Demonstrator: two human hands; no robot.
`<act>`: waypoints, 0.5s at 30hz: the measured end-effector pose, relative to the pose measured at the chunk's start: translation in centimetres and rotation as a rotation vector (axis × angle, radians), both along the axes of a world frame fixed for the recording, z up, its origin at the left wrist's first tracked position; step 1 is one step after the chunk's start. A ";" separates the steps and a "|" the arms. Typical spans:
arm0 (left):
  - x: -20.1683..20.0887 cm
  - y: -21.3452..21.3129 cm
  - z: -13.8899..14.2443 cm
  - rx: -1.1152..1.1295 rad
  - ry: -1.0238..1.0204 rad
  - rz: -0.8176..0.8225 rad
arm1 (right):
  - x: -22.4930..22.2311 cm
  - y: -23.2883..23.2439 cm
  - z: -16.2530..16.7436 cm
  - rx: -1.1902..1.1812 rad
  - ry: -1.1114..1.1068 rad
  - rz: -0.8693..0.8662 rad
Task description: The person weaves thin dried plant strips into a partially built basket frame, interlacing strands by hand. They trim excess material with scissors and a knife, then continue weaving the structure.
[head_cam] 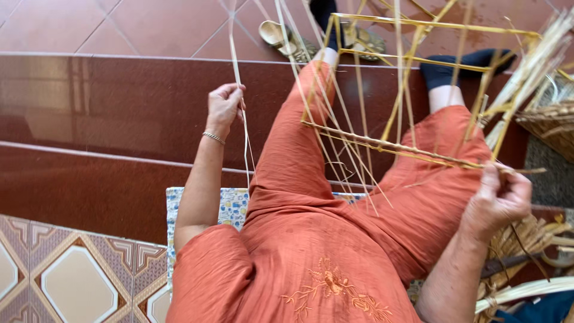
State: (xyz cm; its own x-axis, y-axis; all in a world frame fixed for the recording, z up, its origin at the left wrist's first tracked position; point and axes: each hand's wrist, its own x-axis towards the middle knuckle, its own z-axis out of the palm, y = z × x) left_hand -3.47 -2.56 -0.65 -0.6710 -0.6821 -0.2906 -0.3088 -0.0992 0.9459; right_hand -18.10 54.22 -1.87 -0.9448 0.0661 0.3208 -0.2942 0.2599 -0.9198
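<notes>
My left hand point(225, 106) is raised out to the left, pinching a long pale straw strand point(242, 107) that runs up and down past it. My right hand point(496, 200) grips the near corner of a box-shaped frame of yellow cane rods point(382, 143) that rests over my knees. Several thin strands point(335, 119) hang from the frame across my orange-clad lap point(311, 239). The wrist of my left hand wears a thin bracelet.
I sit on dark red polished steps point(107, 107) on a patterned cushion point(230, 203). A woven basket point(553, 122) and bundles of straw point(526, 239) lie at the right. Sandals point(281, 37) sit by my dark-socked feet. Patterned tiles point(72, 275) are at lower left.
</notes>
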 end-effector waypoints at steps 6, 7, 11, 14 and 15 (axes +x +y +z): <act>1.7 -1.9 -5.9 0.022 -0.367 -0.014 | -0.8 0.5 0.4 0.021 -0.017 -0.005; 1.8 -1.7 -6.5 0.028 -0.438 -0.022 | -0.8 0.5 0.6 0.033 -0.036 -0.020; 2.3 -1.5 -7.9 -0.043 -0.612 -0.173 | -0.9 0.8 0.9 -0.008 -0.073 -0.006; 3.3 -1.7 -8.8 -0.564 -0.612 -0.129 | -1.2 1.1 0.9 0.004 -0.055 0.010; 3.7 -1.7 -9.0 -0.695 -0.600 -0.097 | -1.2 1.2 0.9 0.006 -0.053 0.013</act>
State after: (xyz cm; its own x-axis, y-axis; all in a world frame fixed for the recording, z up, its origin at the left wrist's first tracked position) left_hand 0.20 -4.27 -9.65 -0.6035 -0.7823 -0.1542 -0.7438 0.4828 0.4622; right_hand -19.31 55.42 -1.00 -0.9613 0.0514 0.2708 -0.2487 0.2619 -0.9325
